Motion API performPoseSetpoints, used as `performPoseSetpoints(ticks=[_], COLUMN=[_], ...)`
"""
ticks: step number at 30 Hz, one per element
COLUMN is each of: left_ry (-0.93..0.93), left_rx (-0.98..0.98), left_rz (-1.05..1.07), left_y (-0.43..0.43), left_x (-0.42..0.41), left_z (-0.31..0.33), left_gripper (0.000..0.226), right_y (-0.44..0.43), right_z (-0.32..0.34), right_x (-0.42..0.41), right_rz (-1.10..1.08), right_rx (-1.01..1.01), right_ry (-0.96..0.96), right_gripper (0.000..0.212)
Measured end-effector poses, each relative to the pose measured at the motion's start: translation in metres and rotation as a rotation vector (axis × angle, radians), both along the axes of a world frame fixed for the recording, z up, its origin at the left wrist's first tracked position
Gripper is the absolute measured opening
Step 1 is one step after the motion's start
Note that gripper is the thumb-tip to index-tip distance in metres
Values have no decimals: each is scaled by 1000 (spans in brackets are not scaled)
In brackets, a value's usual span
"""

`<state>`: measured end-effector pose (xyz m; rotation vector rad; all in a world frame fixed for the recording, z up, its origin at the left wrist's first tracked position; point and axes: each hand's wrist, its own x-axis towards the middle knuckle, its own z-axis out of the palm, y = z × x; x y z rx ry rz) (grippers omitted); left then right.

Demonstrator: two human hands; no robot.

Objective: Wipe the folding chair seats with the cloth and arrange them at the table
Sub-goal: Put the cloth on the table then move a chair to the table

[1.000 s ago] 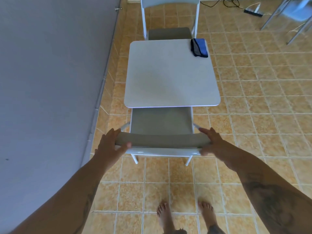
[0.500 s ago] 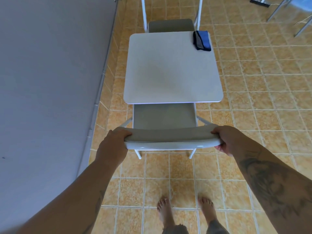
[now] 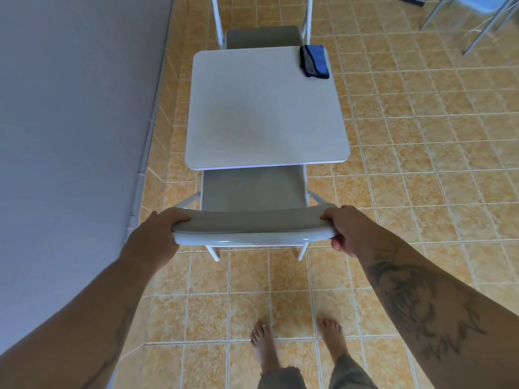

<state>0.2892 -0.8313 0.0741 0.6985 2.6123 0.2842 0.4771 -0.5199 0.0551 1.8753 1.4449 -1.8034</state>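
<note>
A white folding chair (image 3: 252,192) with a grey seat stands at the near side of a small square white table (image 3: 266,108), its seat partly under the tabletop. My left hand (image 3: 157,234) grips the left end of its backrest and my right hand (image 3: 348,228) grips the right end. A second folding chair (image 3: 262,36) stands at the table's far side, its seat tucked in. A folded blue and grey cloth (image 3: 314,61) lies on the table's far right corner.
A grey wall (image 3: 70,136) runs along the left, close to the table and chair. The floor (image 3: 421,164) is orange tile. Metal legs of other furniture (image 3: 477,23) show at the top right. My bare feet (image 3: 295,349) stand behind the chair.
Both hands have tightened from resting on the backrest to gripping its ends. The view has dropped closer to the chair and table, so both look larger.
</note>
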Motion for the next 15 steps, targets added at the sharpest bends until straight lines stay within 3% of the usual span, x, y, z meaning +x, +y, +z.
performPoseSetpoints(ticks=[3,6,8,9,11,13,15], left_ry=[-40,-413,-669,-690,-632,-601,-552], left_rx=[-14,101,340,439,526,531,513], left_rz=[-36,-8,249,400,644,740,785], left_y=[4,0,-4,-5,4,19,36], left_x=[1,-3,-2,-3,-1,4,8], left_z=[3,10,16,13,9,7,6], left_gripper=[49,70,74,83,107,93,63], right_y=[4,5,8,7,5,1,1], right_z=[-1,-4,-7,-3,10,18,18], right_x=[5,16,24,26,28,30,33], right_rz=[-6,59,325,475,807,1171,1314], right_rx=[26,213,562,693,723,730,814], right_ry=[46,42,-14,36,235,256,200], right_gripper=[51,58,65,68,76,81,66])
